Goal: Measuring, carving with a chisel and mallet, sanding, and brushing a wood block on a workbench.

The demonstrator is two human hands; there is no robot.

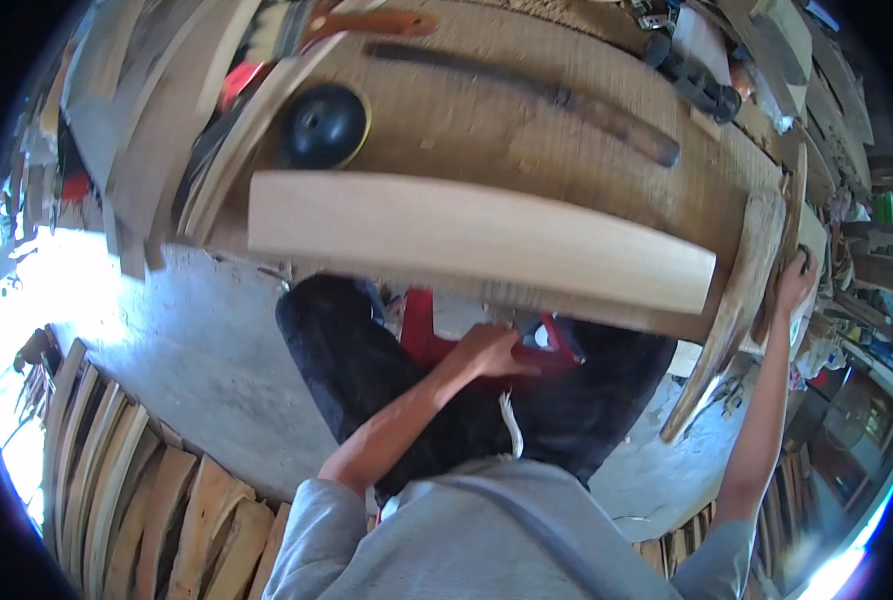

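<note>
Grey shirt lies nearest; ahead, the left hand is curled round a red object, the pale board just beyond on the bench — long axis left to right; the right hand, past that board's right end, holds I cannot tell what.

no readable lettering, labels, numbers or signs, nothing legible on the red angular-framed tool at the left hand

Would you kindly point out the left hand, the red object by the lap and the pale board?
Left hand (489,350): head view, back of the hand.
Red object (420,328): head view, its left part.
Pale board (477,237): head view, its broad face.
</note>
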